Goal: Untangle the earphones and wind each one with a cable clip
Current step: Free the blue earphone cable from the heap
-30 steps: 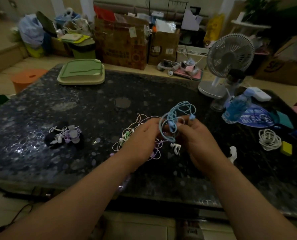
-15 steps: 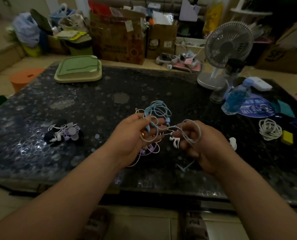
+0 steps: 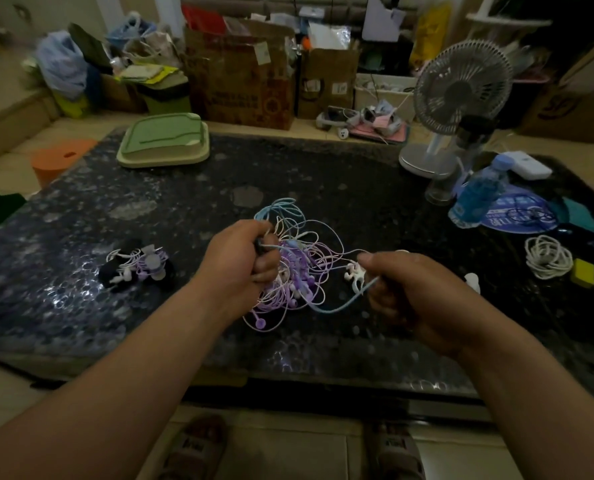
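The tangle of purple, white and pale blue earphone cables [image 3: 299, 271] lies in a loose heap on the dark speckled stone table [image 3: 80, 306], near its front middle, between the two hands. The left hand [image 3: 240, 261] sits at the heap's 9 o'clock edge, its fingers [image 3: 266, 268] curled tight round a clump of cables (a small dark piece shows in the grip, too blurred to name). The right hand [image 3: 413, 296] is at 3 o'clock, its fingers curled and pinching a pale blue cable [image 3: 340, 306] that sags back to the heap. A small white cable clip [image 3: 354, 271] shows just under its thumb.

Farther out at 9 o'clock rests a bundle of wound purple and white earphones [image 3: 139, 268]. Well out at 3 o'clock lies a coiled white cable [image 3: 548, 258] with a yellow block [image 3: 583, 272] just beside it. A pale green tray [image 3: 163, 143] sits at 11 o'clock and a white desk fan [image 3: 461, 88] at 1 o'clock.
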The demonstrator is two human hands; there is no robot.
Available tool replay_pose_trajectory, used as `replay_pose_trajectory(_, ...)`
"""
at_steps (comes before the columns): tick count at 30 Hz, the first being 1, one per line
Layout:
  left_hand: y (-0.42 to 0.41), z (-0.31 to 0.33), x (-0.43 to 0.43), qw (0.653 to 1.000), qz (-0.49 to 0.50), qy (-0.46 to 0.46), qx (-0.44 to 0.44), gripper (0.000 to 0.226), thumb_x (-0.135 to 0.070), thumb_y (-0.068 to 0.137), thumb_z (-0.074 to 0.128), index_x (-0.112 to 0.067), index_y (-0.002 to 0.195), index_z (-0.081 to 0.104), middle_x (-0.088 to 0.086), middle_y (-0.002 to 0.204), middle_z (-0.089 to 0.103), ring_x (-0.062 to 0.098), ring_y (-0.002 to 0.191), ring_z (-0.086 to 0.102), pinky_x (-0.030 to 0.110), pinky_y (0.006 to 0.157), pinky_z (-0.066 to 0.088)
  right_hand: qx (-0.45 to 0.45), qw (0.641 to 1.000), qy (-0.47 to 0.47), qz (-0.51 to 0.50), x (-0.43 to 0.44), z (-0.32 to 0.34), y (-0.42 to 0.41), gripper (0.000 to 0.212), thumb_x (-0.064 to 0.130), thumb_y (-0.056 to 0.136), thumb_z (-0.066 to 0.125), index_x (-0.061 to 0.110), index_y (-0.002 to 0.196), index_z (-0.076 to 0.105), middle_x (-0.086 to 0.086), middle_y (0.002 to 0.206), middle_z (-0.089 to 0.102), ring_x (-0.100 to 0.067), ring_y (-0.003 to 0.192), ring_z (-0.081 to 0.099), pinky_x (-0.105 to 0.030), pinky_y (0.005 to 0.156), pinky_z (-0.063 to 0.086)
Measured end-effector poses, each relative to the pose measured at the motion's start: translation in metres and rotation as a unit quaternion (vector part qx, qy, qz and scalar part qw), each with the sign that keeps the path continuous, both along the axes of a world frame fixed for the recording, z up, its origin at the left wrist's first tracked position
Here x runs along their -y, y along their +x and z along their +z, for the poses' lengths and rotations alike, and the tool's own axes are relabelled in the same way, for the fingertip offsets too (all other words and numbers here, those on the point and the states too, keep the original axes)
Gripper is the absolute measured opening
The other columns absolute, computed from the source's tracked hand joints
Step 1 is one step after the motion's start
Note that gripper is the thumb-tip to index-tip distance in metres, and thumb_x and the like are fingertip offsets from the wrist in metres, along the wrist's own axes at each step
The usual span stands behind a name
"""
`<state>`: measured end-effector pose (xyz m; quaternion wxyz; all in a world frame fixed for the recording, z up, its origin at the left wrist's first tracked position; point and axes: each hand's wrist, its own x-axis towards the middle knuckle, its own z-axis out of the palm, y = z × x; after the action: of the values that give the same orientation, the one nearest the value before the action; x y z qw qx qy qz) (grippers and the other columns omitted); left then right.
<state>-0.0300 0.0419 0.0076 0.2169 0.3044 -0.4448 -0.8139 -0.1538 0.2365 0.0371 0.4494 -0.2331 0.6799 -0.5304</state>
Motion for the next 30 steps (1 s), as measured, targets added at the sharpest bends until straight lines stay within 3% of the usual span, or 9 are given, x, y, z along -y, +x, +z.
replay_pose_trajectory(3,0.002,0.004,-0.003,0.999,-0.018,-0.026,-0.022,0.024,-0.010,0.105,0.041,-0.011,0.082,0.049,0.008,0.072,0.043,0.010,0.044,0.027,0.023,0.041,0.016,-0.002,0.997,0.019,0.075,-0.009,0.001,0.000,0.047,0.027,0.105,0.047,0.011,0.063,0.062,-0.013,0.076,0.070,-0.030,0.074,0.067,-0.030,0.065,0.054)
replay_pose_trajectory(5,0.004,0.010,-0.007,0.997,-0.046,-0.049,-0.033,0.019,-0.012,0.107,0.042,-0.009,0.091,0.052,0.008,0.077,0.054,0.011,0.047,0.034,0.021,0.041,0.022,-0.060,0.985,0.087,0.139,-0.013,-0.003,0.003,0.054,0.050,0.106,0.042,0.011,0.092,0.076,-0.006,0.104,0.079,-0.024,0.103,0.074,-0.038,0.094,0.056)
replay_pose_trajectory(8,0.004,0.018,-0.020,0.992,-0.072,-0.105,-0.007,0.012,-0.013,0.108,0.046,-0.006,0.106,0.055,0.007,0.083,0.069,0.013,0.054,0.048,0.021,0.045,0.033,-0.138,0.984,0.071,0.085,-0.007,-0.005,0.019,0.058,0.084,0.088,0.047,0.041,0.120,0.071,0.019,0.119,0.073,-0.005,0.114,0.068,-0.039,0.105,0.049)
replay_pose_trajectory(13,0.004,0.017,-0.036,0.980,-0.129,-0.148,0.010,0.018,-0.007,0.103,0.057,-0.005,0.120,0.060,0.013,0.105,0.077,0.023,0.085,0.073,0.030,0.065,0.055,-0.223,0.974,0.019,0.040,0.017,-0.001,0.039,0.026,0.056,0.099,0.057,0.035,0.110,0.067,0.013,0.094,0.076,-0.002,0.082,0.072,-0.029,0.075,0.054)
replay_pose_trajectory(17,0.007,0.012,-0.022,0.985,-0.086,-0.147,0.032,0.006,-0.012,0.105,0.056,-0.011,0.101,0.060,0.006,0.080,0.062,0.012,0.060,0.051,0.023,0.049,0.039,-0.159,0.986,-0.014,-0.042,0.010,0.002,0.026,0.044,0.041,0.105,0.053,0.014,0.072,0.062,-0.003,0.060,0.051,-0.018,0.055,0.050,-0.034,0.058,0.048)
replay_pose_trajectory(20,0.010,0.010,0.003,0.999,-0.007,-0.042,0.010,0.021,-0.015,0.108,0.049,-0.015,0.087,0.053,0.000,0.069,0.050,0.008,0.048,0.035,0.018,0.038,0.023,-0.052,0.978,-0.149,-0.136,-0.004,0.012,0.011,0.047,0.023,0.098,0.054,0.017,0.052,0.046,-0.009,0.061,0.042,-0.022,0.063,0.052,-0.038,0.071,0.048)
replay_pose_trajectory(24,0.011,0.005,0.003,0.994,-0.042,-0.085,0.046,0.020,-0.018,0.110,0.048,-0.015,0.089,0.048,-0.001,0.067,0.049,0.008,0.045,0.033,0.018,0.038,0.022,0.087,0.951,-0.282,-0.093,-0.010,0.022,0.015,0.036,0.020,0.078,0.058,0.021,0.043,0.048,-0.006,0.075,0.068,-0.026,0.100,0.071,-0.042,0.101,0.049)
replay_pose_trajectory(27,0.009,0.005,-0.008,0.995,-0.056,-0.065,0.053,0.021,-0.020,0.110,0.049,-0.013,0.090,0.050,0.001,0.069,0.056,0.009,0.049,0.043,0.019,0.041,0.031,0.163,0.937,-0.292,-0.105,-0.008,0.034,0.021,0.033,0.025,0.081,0.053,0.021,0.051,0.038,0.001,0.051,0.041,-0.017,0.054,0.054,-0.034,0.074,0.060)
replay_pose_trajectory(30,0.011,0.013,-0.010,0.996,-0.057,-0.057,0.035,0.014,-0.019,0.110,0.049,-0.009,0.103,0.057,0.004,0.079,0.070,0.010,0.054,0.051,0.020,0.044,0.040,0.120,0.978,-0.123,-0.119,0.001,0.022,0.022,0.027,0.022,0.089,0.059,0.018,0.068,0.041,0.003,0.050,0.031,-0.011,0.041,0.030,-0.027,0.046,0.045)
